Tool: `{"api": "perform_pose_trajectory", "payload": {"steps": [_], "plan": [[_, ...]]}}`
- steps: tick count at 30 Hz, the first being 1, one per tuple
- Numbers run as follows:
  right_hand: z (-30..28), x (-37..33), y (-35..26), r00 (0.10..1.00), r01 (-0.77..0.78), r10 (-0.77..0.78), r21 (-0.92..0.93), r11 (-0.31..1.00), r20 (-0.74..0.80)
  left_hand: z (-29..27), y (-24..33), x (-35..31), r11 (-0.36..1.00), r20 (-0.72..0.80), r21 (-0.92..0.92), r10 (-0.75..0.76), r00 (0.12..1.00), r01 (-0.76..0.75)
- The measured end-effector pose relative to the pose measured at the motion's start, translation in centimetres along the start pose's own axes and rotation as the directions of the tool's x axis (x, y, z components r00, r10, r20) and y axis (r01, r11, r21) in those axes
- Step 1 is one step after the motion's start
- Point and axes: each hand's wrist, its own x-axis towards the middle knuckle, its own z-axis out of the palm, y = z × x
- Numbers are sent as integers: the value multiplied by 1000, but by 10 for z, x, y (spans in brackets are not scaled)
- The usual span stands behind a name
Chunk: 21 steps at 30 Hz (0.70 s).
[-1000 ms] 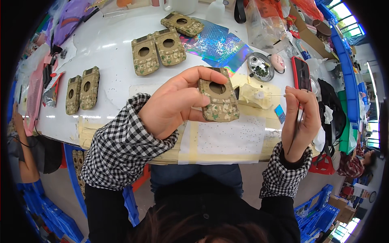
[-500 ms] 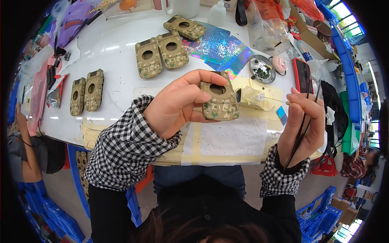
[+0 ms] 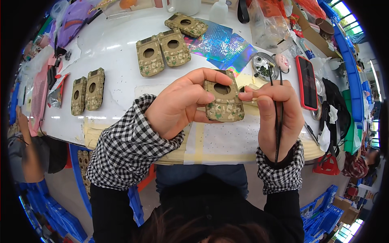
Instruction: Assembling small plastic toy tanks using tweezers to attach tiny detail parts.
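Observation:
My left hand (image 3: 182,101) grips a camouflage-patterned toy tank hull (image 3: 225,108) by its left side, thumb and fingers on opposite faces. A round hole shows in the upper face of the hull. Black tweezers (image 3: 277,133) run through my closed right hand (image 3: 279,117), points up. Its thumb and forefinger also pinch something small and pale, like the end of a thin stick (image 3: 254,99), close to the hull's right edge. Whether it touches the hull I cannot tell. Behind these fingers lies a mostly hidden yellowish taped block.
Several similar hulls (image 3: 150,56) lie at the back and left. Shiny holographic sheets (image 3: 214,40), a round metal dish (image 3: 259,60) of small dark parts and a red-cased phone (image 3: 306,83) lie beyond my hands. Speckled white paper (image 3: 227,141) is taped at the table edge.
My right hand has moved left, from beside the taped block to the hull's right edge, with the tweezers still in it. The left hand keeps its hold on the hull.

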Motion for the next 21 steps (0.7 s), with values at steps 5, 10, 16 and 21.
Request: {"api": "perform_pose_trajectory", "payload": {"steps": [5, 10, 16, 21], "plan": [[2, 0, 0, 1000, -23, 24, 33, 999, -15, 1, 0, 0, 1000, 0, 8, -7, 1000, 7], [3, 1, -5, 1000, -8, 7, 3, 1000, 27, 0, 0, -1, 1000, 13, 0, -10, 1000, 10], [5, -1, -3, 1000, -9, 9, 16, 1000, 15, 0, 0, 0, 1000, 19, 8, -13, 1000, 12], [5, 0, -3, 1000, -8, 8, 18, 1000, 19, 0, 0, 0, 1000, 26, 1, -14, 1000, 14]]}}
